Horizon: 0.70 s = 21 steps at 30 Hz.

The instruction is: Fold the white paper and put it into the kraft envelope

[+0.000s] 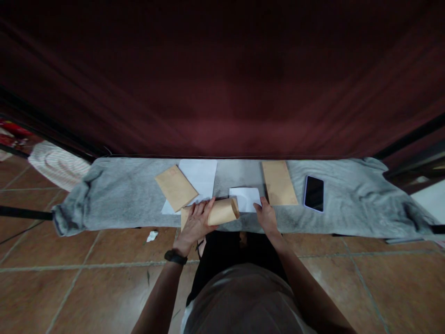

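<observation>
"Left hand (pixel 196 222) — how is it, and what lies on that side?"

"To its left, a brown envelope (pixel 176 188) lies tilted, partly on top of a white sheet (pixel 203 174), and both are on the grey cloth (pixel 121 195). The left hand, with a black watch (pixel 175 257) at the wrist, has its fingers somewhat spread over a curled envelope (pixel 224 212); the thumb is at the near side, so I judge that the paper is squeezed between them."

"And in which direction does this curled envelope lie?"

"Its long axis goes from left to right, and the hollow end, which is to the right of the left hand, looks toward the right hand (pixel 267 218). Of the two, the left hand is nearer, because it touches the envelope."

"What is the state of the right hand, then?"

"It pinches the right side of a small white paper (pixel 245 197). This paper's left edge meets the hollow end in the view. Whether it is inside, I cannot tell — the rim hides this place."

"And farther right?"

"One more envelope (pixel 280 183) lies flat, its long side pointing away from the person. After it comes a phone (pixel 314 194) with a pale purple case and a dark screen."

"Can you read any brand or label?"

"No, I find no word that can be read."
</observation>
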Motion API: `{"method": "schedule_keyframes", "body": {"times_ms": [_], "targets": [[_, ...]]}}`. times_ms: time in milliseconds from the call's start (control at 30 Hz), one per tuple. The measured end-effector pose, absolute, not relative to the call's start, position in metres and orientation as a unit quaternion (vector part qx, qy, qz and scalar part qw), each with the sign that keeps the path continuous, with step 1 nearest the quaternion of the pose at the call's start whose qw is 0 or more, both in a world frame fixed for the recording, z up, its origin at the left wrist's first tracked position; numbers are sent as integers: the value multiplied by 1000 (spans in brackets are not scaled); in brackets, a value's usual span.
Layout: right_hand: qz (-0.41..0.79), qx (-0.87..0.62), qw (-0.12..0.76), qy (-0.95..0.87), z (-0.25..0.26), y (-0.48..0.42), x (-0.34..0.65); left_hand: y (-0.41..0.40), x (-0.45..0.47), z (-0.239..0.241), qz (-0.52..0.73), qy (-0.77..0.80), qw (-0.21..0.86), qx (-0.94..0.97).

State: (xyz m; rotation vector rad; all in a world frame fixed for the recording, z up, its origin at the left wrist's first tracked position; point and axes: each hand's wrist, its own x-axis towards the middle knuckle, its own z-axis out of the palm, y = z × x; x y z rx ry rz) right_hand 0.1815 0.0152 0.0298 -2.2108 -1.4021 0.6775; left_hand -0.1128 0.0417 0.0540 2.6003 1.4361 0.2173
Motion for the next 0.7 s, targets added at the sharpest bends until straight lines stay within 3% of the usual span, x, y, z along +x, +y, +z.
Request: {"method": "schedule_keyframes", "body": {"times_ms": [300,700], "targets": [[320,-699,527,-362,25,-4,205,43,-112,52,66,487,89,866],[398,-676,473,-401,12,-15,208,43,-113,47,73,486,93,866]]}}
